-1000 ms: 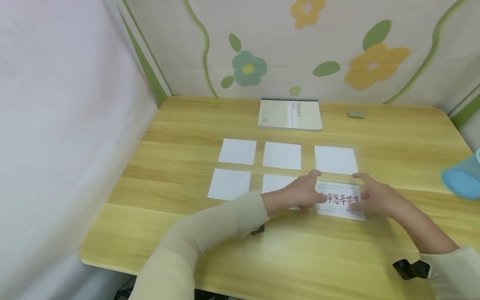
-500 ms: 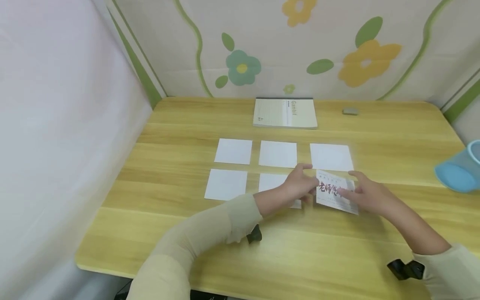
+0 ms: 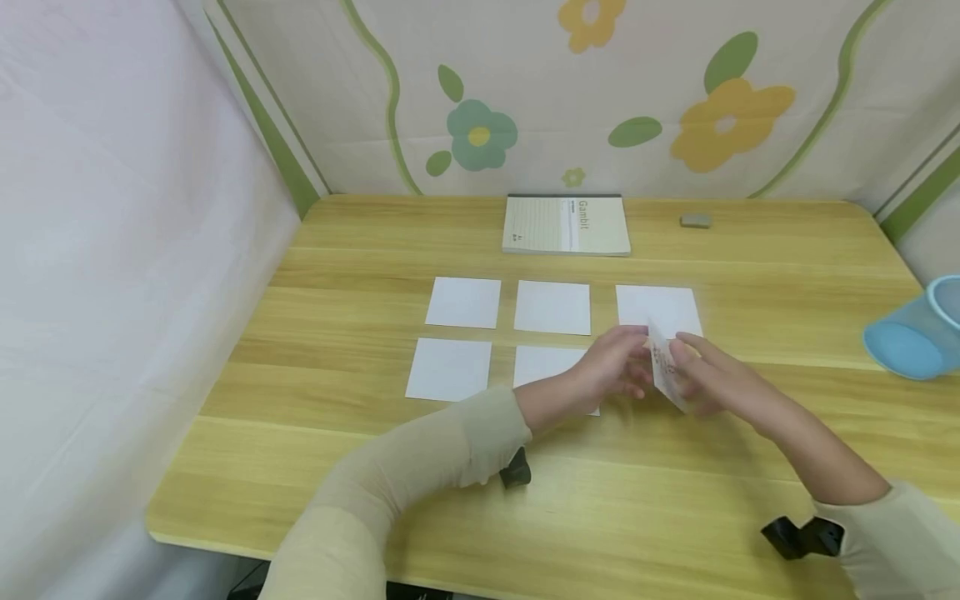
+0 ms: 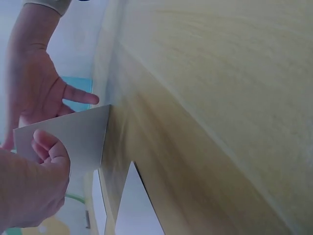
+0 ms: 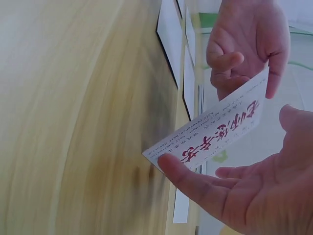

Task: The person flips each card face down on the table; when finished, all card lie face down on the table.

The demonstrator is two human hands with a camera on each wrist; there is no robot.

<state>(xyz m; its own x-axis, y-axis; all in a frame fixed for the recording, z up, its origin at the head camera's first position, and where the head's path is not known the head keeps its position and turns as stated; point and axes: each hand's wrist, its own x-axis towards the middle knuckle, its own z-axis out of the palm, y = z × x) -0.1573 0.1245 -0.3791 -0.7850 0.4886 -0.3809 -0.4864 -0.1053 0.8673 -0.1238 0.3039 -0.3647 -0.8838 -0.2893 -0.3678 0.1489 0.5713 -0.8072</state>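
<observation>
A small white card [image 3: 663, 367] with red Chinese lettering stands steeply tilted between my two hands. In the head view, my left hand [image 3: 603, 367] is at its left side, fingertips at the upper edge. The left wrist view shows the blank face [image 4: 80, 142] toward my left hand, whose thumb and fingers bend close to it; I cannot tell whether they pinch it. My right hand [image 3: 720, 383] is on the printed side. In the right wrist view, its extended thumb [image 5: 178, 174] touches the card's lower end while the other fingers spread loosely.
Several blank white cards [image 3: 461, 302] lie in two rows on the wooden table [image 3: 337, 467]. Behind them is a notepad [image 3: 566, 225] and a small grey block [image 3: 695, 221]. A blue cup [image 3: 911, 333] lies on its side at the right edge. A flower-printed curtain hangs behind.
The printed card lay flat in the front row, lettering up; it has been lifted and turned onto its edge. Both hands have come closer together around it.
</observation>
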